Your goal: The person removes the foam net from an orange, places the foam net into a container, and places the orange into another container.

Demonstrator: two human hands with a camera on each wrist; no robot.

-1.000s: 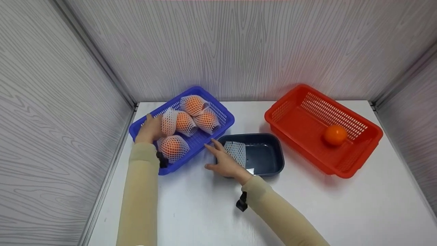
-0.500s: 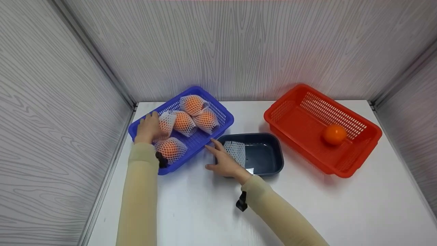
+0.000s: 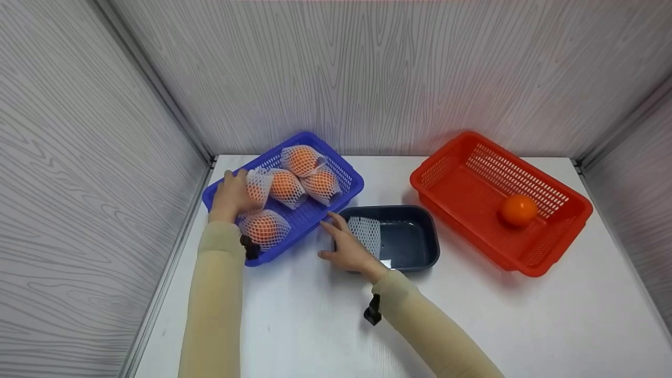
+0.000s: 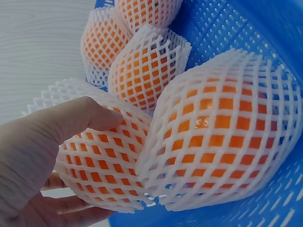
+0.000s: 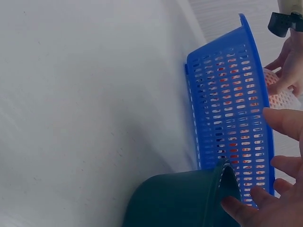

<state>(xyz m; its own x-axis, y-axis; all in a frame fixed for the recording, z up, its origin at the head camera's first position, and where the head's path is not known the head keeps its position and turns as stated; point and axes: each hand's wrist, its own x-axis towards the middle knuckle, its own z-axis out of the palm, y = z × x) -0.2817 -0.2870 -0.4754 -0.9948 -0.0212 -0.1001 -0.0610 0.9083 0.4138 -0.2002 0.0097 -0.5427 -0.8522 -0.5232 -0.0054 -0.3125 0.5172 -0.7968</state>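
My left hand [image 3: 231, 197] grips an orange in a white foam net [image 4: 102, 161], at the left side of the blue basket [image 3: 302, 218]. In the left wrist view the thumb lies over the net and the fingers curl beneath it. Another netted orange [image 4: 222, 137] touches the held one. Several more netted oranges [image 3: 286, 186] lie in the basket. My right hand [image 3: 352, 252], fingers spread and holding nothing, hovers by the basket's near rim and over the left end of a dark bin [image 3: 409, 247]. An empty foam net [image 3: 366, 233] lies inside that bin.
To the right stands a red basket [image 3: 457, 194] with one bare orange [image 3: 518, 210] in it. Grey wood-grain panels [image 3: 336, 79] enclose the white table [image 3: 310, 325] at the back and sides. Both wrists carry small black devices [image 3: 373, 310].
My left hand has shifted its grip slightly, and the netted orange in it has turned, with more orange colour showing through the net. My right hand stays in place.
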